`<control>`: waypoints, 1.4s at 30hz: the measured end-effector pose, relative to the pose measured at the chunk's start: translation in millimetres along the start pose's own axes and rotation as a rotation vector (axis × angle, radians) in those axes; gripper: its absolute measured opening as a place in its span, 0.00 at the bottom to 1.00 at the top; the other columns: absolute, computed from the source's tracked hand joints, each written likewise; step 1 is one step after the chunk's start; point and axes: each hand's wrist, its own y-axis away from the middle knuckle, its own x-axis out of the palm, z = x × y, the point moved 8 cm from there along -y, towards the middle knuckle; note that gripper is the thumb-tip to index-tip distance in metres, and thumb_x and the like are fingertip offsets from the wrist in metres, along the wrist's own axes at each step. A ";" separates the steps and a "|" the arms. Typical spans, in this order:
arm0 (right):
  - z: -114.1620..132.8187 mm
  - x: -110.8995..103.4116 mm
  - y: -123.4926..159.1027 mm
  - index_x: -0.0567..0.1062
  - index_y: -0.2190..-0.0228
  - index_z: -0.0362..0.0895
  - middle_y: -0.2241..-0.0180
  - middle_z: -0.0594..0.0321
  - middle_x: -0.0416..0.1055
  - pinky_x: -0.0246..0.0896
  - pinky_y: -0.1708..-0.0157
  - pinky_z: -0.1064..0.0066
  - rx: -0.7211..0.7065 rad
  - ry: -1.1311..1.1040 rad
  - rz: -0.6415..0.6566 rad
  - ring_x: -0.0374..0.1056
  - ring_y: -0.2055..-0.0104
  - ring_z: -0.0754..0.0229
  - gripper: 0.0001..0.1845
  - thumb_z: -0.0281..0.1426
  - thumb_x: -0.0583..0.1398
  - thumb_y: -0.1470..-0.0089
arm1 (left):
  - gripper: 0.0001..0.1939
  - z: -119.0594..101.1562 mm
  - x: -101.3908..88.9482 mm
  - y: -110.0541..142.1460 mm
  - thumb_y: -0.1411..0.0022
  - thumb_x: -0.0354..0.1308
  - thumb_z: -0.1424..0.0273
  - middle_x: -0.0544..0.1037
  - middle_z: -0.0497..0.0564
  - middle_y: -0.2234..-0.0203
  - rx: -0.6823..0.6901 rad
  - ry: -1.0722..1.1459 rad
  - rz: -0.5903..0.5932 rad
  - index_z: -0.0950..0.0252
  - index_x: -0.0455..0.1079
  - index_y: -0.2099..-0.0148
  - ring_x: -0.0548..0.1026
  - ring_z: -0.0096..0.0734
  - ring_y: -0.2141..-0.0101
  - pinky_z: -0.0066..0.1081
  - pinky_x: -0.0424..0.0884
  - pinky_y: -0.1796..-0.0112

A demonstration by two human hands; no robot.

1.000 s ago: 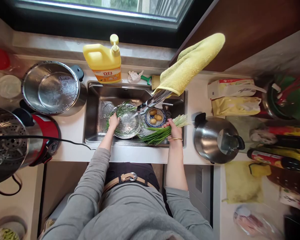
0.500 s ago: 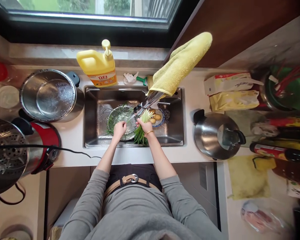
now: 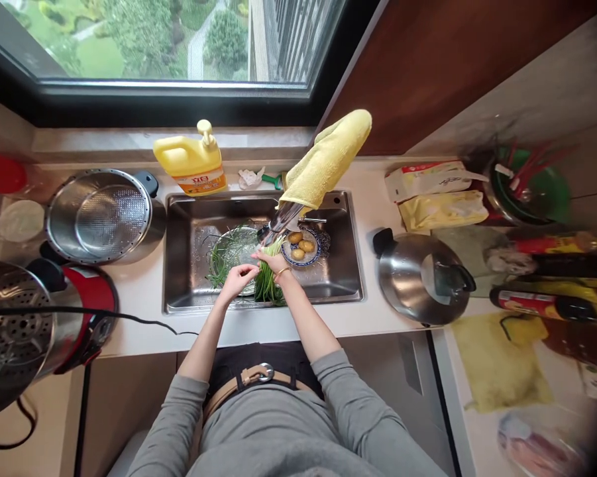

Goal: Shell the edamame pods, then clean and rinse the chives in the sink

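My right hand (image 3: 274, 262) is wrapped around a bunch of garlic chives (image 3: 267, 285), pale ends up and green leaves hanging down over the sink. Close beside it, my left hand (image 3: 239, 279) has its fingers pinched together; what is in them, if anything, is too small to make out. Below and behind the hands sits a metal bowl (image 3: 233, 248) with water in it and loose green leaves around its rim. The faucet (image 3: 283, 220) reaches down over the bowl.
A blue-and-white plate (image 3: 316, 255) with several potatoes (image 3: 305, 246) stands in the sink (image 3: 340, 291). A yellow cloth (image 3: 325, 162) drapes the faucet. Around the sink are a detergent jug (image 3: 193, 162), a steamer pot (image 3: 104, 215) and a kettle-like steel vessel (image 3: 412, 278).
The view has tilted up, showing more window. My right hand has moved left with the chives, uncovering the potato plate. My left hand has come nearer to the bunch.
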 end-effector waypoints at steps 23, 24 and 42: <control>-7.2 -10.6 18.4 0.77 0.73 0.44 0.76 0.62 0.74 0.69 0.74 0.68 0.106 0.067 0.187 0.71 0.73 0.60 0.18 0.34 0.74 0.69 | 0.20 -12.3 -35.9 -49.1 0.49 0.67 0.64 0.81 0.57 0.65 -0.039 0.368 -0.350 0.70 0.74 0.56 0.79 0.34 0.62 0.34 0.74 0.58; -6.6 -10.3 17.0 0.76 0.73 0.44 0.76 0.62 0.74 0.69 0.75 0.69 0.103 0.056 0.175 0.71 0.74 0.61 0.18 0.34 0.74 0.70 | 0.18 -16.2 -40.6 -48.8 0.47 0.64 0.64 0.81 0.58 0.64 -0.013 0.288 -0.366 0.70 0.74 0.55 0.79 0.35 0.61 0.35 0.74 0.57; 14.5 14.7 -9.2 0.74 0.77 0.42 0.81 0.67 0.71 0.68 0.76 0.71 -0.033 0.128 0.097 0.66 0.79 0.65 0.16 0.35 0.72 0.67 | 0.15 -70.1 -38.1 -55.9 0.38 0.51 0.70 0.82 0.52 0.71 0.211 -0.697 -0.230 0.59 0.79 0.70 0.75 0.42 0.56 0.53 0.42 0.38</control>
